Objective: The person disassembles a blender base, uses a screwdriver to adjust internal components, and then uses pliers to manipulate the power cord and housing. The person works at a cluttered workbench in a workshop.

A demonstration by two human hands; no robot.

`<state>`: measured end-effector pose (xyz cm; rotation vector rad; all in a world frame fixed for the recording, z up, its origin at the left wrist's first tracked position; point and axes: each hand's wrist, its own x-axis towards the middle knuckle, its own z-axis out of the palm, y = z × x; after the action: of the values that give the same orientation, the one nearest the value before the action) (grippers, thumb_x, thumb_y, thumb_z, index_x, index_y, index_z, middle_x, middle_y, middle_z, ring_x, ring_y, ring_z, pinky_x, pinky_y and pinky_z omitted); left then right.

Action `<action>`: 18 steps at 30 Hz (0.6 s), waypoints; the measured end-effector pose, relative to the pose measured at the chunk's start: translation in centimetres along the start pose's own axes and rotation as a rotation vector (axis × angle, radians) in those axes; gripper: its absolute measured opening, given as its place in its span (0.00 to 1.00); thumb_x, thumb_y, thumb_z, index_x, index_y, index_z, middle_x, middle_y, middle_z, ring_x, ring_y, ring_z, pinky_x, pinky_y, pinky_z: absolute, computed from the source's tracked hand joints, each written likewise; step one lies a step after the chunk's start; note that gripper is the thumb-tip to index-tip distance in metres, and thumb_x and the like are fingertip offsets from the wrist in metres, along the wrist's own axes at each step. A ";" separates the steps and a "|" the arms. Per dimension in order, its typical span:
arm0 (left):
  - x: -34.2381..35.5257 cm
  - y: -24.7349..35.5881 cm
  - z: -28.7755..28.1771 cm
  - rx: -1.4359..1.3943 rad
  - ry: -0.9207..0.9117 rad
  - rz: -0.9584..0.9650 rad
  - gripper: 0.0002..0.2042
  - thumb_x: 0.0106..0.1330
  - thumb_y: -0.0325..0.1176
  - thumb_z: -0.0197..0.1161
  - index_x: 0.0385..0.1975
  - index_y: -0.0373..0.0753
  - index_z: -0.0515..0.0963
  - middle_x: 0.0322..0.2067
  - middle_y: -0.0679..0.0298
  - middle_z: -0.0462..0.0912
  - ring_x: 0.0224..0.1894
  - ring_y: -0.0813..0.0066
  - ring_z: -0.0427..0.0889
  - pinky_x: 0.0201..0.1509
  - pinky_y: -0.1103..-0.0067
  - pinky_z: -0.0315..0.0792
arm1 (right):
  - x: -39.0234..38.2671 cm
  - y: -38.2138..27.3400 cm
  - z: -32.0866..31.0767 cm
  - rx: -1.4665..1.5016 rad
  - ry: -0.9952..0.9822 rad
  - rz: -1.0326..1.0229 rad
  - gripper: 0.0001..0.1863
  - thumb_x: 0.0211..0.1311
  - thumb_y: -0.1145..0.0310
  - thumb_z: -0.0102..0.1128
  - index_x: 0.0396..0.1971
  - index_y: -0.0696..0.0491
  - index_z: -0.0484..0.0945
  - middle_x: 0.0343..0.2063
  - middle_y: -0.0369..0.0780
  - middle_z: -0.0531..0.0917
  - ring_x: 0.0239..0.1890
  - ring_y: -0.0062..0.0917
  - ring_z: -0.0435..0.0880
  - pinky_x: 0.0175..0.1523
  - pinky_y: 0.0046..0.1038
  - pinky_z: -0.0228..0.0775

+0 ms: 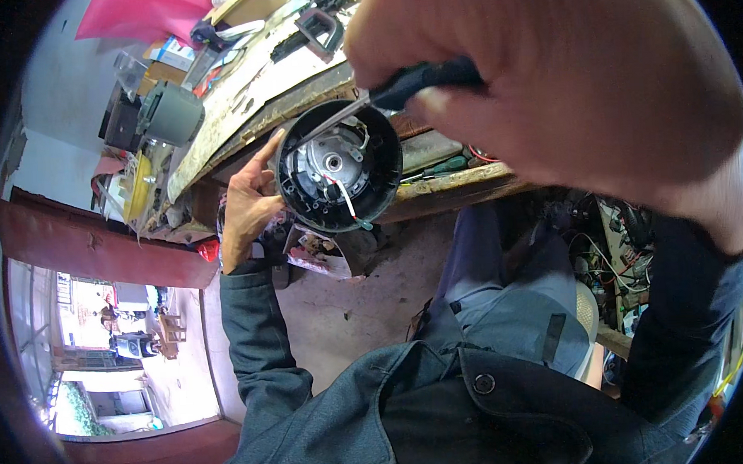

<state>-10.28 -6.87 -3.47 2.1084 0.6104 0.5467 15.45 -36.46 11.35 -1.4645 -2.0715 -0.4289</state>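
My left hand (251, 206) grips the left side of a round black appliance housing (389, 156), its thumb and fingers on the rim. The open side of the housing faces me, showing a silvery metal part (333, 162) with a central hole and a loose white wire (347, 196). Large and close at the upper right, my right hand (564, 82) is closed round the dark handle of a screwdriver (419, 84). Its metal shaft slants down leftward into the housing, near the inner left wall. Where exactly the tip sits cannot be made out.
Behind the housing runs a worn workbench (242, 105) with a dark clamp-like tool (320, 31) on it. A grey-green pot (170, 112) stands at its left end. An open drawer with tools (439, 169) lies below. A cardboard box (327, 255) is on the floor; tangled wires (609, 259) fill the right.
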 end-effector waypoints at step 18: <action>-1.4 -1.9 -0.7 -0.058 0.004 -0.049 0.46 0.52 0.15 0.74 0.76 0.39 0.64 0.44 0.64 0.89 0.38 0.87 0.84 0.43 0.88 0.76 | 0.7 3.7 -1.1 0.244 -0.217 0.003 0.04 0.55 0.75 0.65 0.30 0.59 0.83 0.21 0.45 0.83 0.26 0.39 0.86 0.34 0.37 0.78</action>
<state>-12.20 -6.28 -4.85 2.0334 0.6393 0.5357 19.04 -35.22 12.45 -1.4181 -2.1977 -0.0122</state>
